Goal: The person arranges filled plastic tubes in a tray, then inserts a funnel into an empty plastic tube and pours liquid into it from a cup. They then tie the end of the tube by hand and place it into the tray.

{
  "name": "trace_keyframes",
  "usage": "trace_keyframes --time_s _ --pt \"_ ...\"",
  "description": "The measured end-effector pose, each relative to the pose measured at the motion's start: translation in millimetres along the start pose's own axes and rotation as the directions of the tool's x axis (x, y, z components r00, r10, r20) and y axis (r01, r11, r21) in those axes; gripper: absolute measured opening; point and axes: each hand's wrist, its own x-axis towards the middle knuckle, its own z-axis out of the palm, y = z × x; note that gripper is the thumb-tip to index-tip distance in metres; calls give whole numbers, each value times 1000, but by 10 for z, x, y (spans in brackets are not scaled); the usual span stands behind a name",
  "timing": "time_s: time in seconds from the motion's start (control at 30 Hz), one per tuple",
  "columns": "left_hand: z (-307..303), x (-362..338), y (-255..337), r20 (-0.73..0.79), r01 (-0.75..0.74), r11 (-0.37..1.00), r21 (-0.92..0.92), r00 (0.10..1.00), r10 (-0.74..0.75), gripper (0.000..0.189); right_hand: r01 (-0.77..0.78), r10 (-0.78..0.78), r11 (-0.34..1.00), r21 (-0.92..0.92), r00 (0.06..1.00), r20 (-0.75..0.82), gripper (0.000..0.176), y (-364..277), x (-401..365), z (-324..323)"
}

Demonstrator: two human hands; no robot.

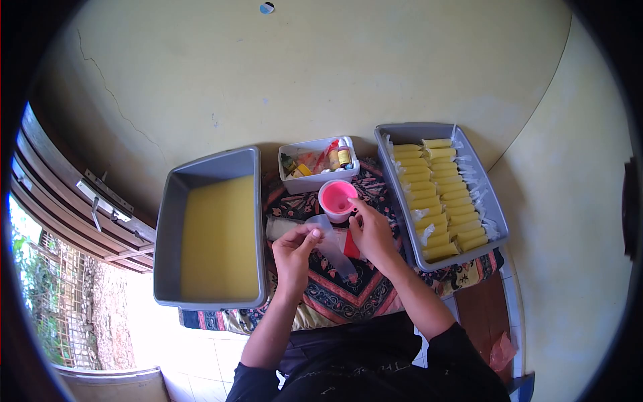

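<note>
Indoors | patterned cloth (348,295) by yellow wall (335,67) | left hand (295,246) pinches clear bag (335,249) | right hand (370,231): cannot tell

Labels on the small bottles (343,157) in the white box (315,182) were too small for me to read. The right hand (372,231) half covered a red item (351,249); I could not tell whether it gripped the clear bag (333,244) or the pink cup (337,197).
</note>
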Motion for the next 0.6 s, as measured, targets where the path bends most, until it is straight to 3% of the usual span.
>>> trace_keyframes --time_s 0.07,0.27,0.6 --pt "-7 33 -7 -7 -33 999 19 999 33 9 48 -48 996 -75 999 7 19 33 24 48" --pt "-17 100 -18 -36 -65 998 -19 997 64 14 160 -159 987 10 985 -71 14 166 121 124" --pt "-96 166 -122 -45 -107 994 9 993 107 14 29 -11 984 177 995 -99 14 57 141 70"
